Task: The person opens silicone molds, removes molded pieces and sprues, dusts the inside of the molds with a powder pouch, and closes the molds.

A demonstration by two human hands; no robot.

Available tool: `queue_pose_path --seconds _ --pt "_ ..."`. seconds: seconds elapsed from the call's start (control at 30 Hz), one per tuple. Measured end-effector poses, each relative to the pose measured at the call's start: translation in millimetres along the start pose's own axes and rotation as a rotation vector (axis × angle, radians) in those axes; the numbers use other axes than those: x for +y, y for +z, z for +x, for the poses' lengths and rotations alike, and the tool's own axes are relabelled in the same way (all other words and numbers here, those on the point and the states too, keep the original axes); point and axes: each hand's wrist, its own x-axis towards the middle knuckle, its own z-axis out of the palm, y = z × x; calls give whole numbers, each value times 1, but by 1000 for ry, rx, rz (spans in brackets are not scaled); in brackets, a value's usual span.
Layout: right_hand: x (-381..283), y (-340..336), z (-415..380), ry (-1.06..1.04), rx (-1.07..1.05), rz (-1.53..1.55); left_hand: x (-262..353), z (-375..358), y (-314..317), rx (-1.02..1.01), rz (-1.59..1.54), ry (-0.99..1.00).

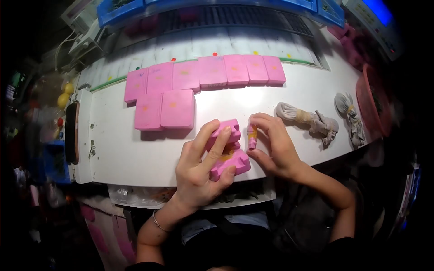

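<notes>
My left hand [199,165] grips a pink rubber mold [235,163] spread apart into upper and lower parts, with stepped edges and yellow-orange marks inside. Thumb and fingers press on its two parts. Just to the right, my right hand [278,147] pinches a small pink mold piece [252,135] with a yellow-orange patch, held upright between thumb and fingers. A narrow gap separates this piece from the mold. Beyond my hands, two pink blocks [177,109] lie side by side in front of a row of several similar pink blocks [211,72].
Two tied grey cloth bundles [312,121] rest on the white table [117,162] at the right, beside a reddish basin [373,99]. A dark phone-like object [72,132] stands at the left edge. Blue trays [217,8] and a machine with a lit screen [379,11] are at the back.
</notes>
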Motion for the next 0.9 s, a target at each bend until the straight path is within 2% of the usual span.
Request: queue_pose_path --seconds 0.07,0.27,0.37,0.43,0.47,0.5,0.57,0.6,0.63,0.7,0.73,0.77,0.83,0.87,0.9 --pt "2 5 0 12 56 97 1 0 0 35 19 12" --pt "-1 9 5 -16 66 37 9 0 0 99 161 12" --pt "-4 7 6 -24 22 -46 17 -2 -7 73 124 -95" --pt "5 2 5 16 95 31 13 -4 -11 -55 -44 -76" --pt "4 -3 5 156 119 247 16 -4 -17 -119 -65 -116" --pt "-8 -17 12 172 99 234 15 -3 -18 -119 -62 -134" --pt "-26 -28 22 -23 112 354 12 0 -17 -152 -202 -100" --pt "-34 -27 28 -128 39 433 15 2 -17 -177 -305 -194" --pt "-43 -24 34 -235 -31 509 13 -1 -17 -182 -305 -201" --pt "-64 -15 42 -256 -181 664 7 -6 -18 -293 -382 -323" --pt "-61 -5 43 -301 -125 607 11 -1 -24 -326 -415 -468" --pt "-58 5 42 -343 -72 552 7 -3 -25 -327 -418 -478" --pt "-53 -4 35 -177 -85 527 -3 -11 -25 -210 -693 -489" --pt "-47 -10 30 -121 -120 401 -9 -10 -24 -206 -738 -407" --pt "-48 -11 25 -49 -85 476 -14 -11 -22 -199 -743 -417"
